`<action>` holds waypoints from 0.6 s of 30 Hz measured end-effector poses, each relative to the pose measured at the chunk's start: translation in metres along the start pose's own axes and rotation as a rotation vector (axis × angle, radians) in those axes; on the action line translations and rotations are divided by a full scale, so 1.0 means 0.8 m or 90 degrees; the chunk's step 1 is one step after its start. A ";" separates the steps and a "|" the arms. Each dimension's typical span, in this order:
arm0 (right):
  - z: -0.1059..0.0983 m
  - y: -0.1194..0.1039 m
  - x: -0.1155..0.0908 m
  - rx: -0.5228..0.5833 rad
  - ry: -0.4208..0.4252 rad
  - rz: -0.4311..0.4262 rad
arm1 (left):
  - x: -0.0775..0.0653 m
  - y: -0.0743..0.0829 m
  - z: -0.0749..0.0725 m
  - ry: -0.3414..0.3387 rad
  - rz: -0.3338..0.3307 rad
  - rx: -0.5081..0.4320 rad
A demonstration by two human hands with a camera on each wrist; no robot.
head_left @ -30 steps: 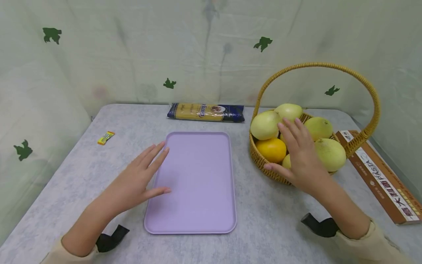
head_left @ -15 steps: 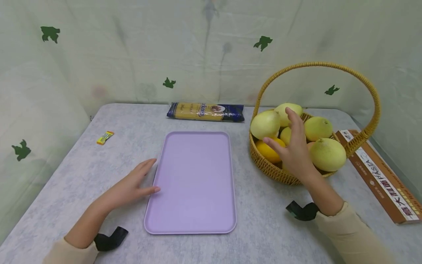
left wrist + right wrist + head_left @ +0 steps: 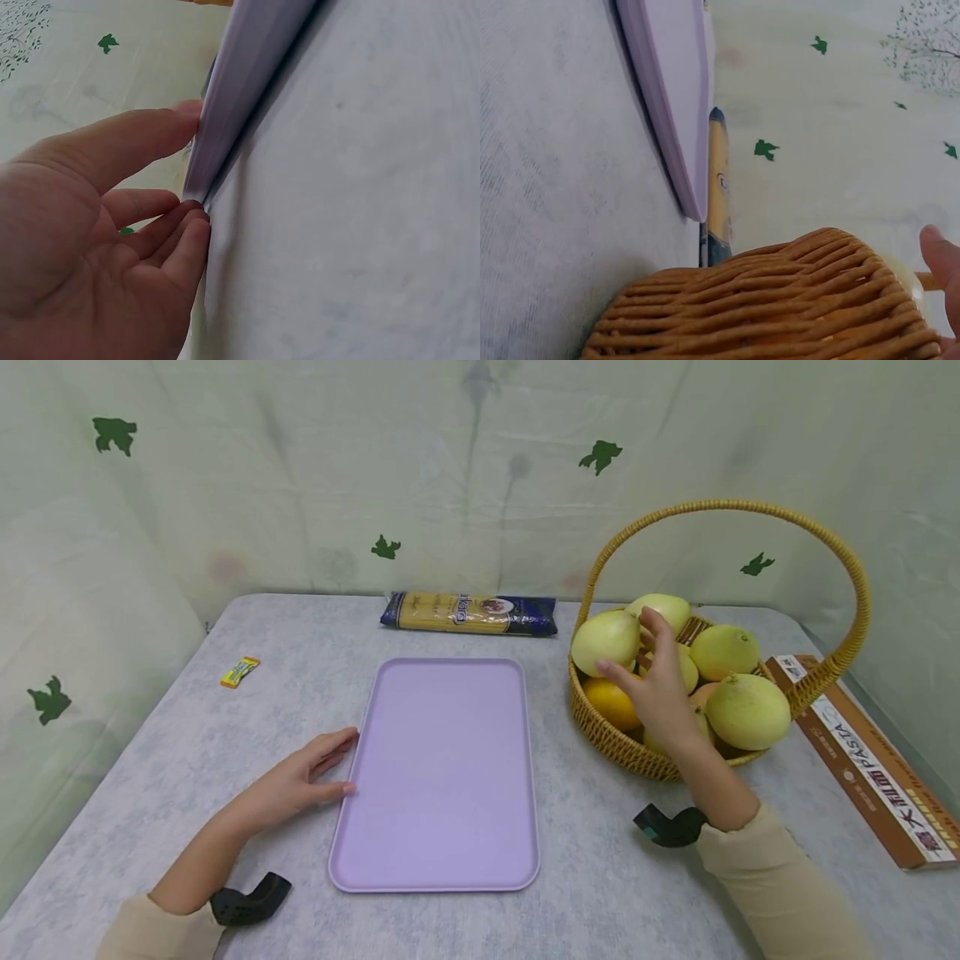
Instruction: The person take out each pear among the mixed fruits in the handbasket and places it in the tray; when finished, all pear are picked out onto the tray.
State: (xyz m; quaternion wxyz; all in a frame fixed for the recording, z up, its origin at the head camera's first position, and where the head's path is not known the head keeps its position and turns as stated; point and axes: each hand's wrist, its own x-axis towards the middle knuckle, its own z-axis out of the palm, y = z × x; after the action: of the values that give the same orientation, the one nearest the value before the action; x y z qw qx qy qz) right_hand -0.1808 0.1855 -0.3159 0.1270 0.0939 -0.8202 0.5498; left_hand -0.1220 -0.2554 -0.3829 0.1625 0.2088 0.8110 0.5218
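Observation:
My left hand (image 3: 292, 781) is at the left edge of the lavender tray (image 3: 442, 777). In the left wrist view, its thumb lies against the tray's rim (image 3: 225, 112), and the other fingertips touch lower down, by the tabletop. Over the wicker basket (image 3: 626, 750), my right hand (image 3: 662, 693) has its thumb and fingers spread around a pale yellow-green, melon-like fruit (image 3: 603, 642). The thumb is at the fruit's front and the fingers are at its right side. Only part of this hand shows in the right wrist view, beyond the basket wall (image 3: 772, 307).
More fruit fills the basket, including an orange-yellow one (image 3: 611, 703) and a large pale one (image 3: 747, 712). The tall handle (image 3: 720, 506) arches above. A spaghetti packet (image 3: 468, 613) lies at the back, a long pasta box (image 3: 862, 760) at right, a small yellow wrapper (image 3: 240, 672) at left.
My left hand has come down and back onto the tray's left edge. The right hand has moved left and its fingers have curved in beside the pale fruit at the basket's left.

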 end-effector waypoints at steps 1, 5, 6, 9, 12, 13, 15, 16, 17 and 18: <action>0.001 0.000 0.001 0.009 -0.003 0.010 | 0.001 -0.001 0.000 -0.004 0.005 -0.019; 0.003 -0.001 0.006 0.029 -0.013 0.053 | 0.002 -0.006 0.001 -0.014 0.006 -0.070; 0.004 -0.001 0.007 0.031 -0.015 0.065 | 0.003 -0.007 0.001 -0.015 0.005 -0.080; 0.005 -0.002 0.010 0.033 -0.024 0.106 | 0.003 -0.008 0.002 -0.017 0.001 -0.106; 0.005 -0.003 0.012 0.031 -0.029 0.139 | 0.003 -0.009 0.003 -0.027 -0.001 -0.144; 0.005 -0.003 0.013 0.029 -0.030 0.148 | 0.004 -0.010 0.003 -0.030 -0.003 -0.152; 0.005 -0.004 0.014 0.028 -0.028 0.158 | 0.004 -0.010 0.004 -0.034 -0.013 -0.170; 0.005 -0.004 0.014 0.026 -0.025 0.159 | 0.003 -0.010 0.004 -0.034 -0.019 -0.175; 0.005 -0.005 0.014 0.021 -0.021 0.159 | 0.003 -0.009 0.004 -0.033 -0.023 -0.176; 0.005 -0.005 0.013 0.020 -0.015 0.158 | 0.003 -0.009 0.004 -0.033 -0.025 -0.178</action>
State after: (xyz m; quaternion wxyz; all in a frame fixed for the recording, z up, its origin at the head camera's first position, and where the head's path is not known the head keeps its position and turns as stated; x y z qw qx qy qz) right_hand -0.1900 0.1800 -0.3105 0.0470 0.0005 -0.8185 0.5726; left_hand -0.1240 -0.2545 -0.3912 0.2208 0.1814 0.7301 0.6208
